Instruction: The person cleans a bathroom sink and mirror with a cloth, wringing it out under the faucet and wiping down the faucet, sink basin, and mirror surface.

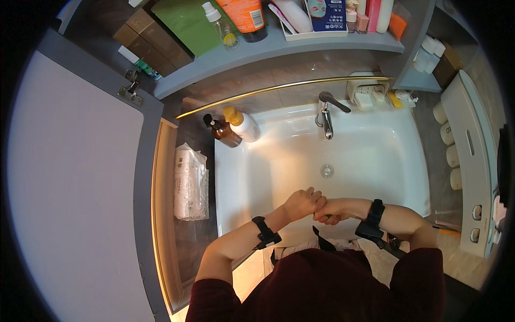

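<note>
White ceramic is gleaming across the middle here, and the sink (pixel 375 166) is lying right beneath the action! The left hand (pixel 301 205) is holding its fingers curled, almost fist-like, and it's resting against the right hand (pixel 333 208), whose fingers are bending inward too. Both are hovering together over the sink's near side, just short of the drain (pixel 327 171). Is either one gripping something? The fingers are hiding the answer; I cannot tell. Black straps are circling both wrists, left strap (pixel 266 232) and right strap (pixel 371 222).

Up at the back, the chrome faucet (pixel 326 121) is pointing its dark lever to the right. Over in the rear left corner, an amber bottle (pixel 225 134) is leaning in beside a white bottle (pixel 245 127) with a yellow top. And out on the left, a plastic-wrapped packet (pixel 191 182) is lying on the dark bench (pixel 188 247), alongside the sink.
</note>
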`<state>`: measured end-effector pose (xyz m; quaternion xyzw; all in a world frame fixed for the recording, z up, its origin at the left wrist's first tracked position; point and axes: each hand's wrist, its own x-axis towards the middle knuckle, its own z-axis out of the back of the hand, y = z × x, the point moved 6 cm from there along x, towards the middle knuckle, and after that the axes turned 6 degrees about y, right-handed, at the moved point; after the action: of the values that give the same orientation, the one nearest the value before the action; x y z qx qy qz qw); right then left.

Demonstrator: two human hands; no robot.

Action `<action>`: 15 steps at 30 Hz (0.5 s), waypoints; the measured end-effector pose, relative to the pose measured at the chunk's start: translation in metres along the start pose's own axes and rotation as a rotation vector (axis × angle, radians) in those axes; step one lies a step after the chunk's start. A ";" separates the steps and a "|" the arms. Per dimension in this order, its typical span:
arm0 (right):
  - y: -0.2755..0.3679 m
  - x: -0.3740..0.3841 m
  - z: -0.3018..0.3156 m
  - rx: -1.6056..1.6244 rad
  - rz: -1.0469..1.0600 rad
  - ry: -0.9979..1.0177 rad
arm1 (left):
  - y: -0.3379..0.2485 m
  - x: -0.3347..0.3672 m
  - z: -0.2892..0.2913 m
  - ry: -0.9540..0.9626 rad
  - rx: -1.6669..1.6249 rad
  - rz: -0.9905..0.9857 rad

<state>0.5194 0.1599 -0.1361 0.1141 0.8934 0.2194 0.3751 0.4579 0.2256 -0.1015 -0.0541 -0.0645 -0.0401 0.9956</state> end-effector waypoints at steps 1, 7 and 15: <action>-0.001 0.001 0.003 -0.014 -0.025 -0.030 | 0.002 0.001 -0.006 0.024 -0.008 0.031; -0.010 0.025 0.039 -0.188 -0.006 -0.221 | 0.014 0.013 -0.041 0.318 -0.095 0.214; 0.007 0.062 0.065 -0.737 0.112 -0.592 | 0.042 -0.001 -0.103 0.529 -0.135 0.427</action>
<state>0.5236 0.2084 -0.2119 0.0789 0.6034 0.4995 0.6165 0.4734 0.2558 -0.2079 -0.1201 0.2113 0.1521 0.9580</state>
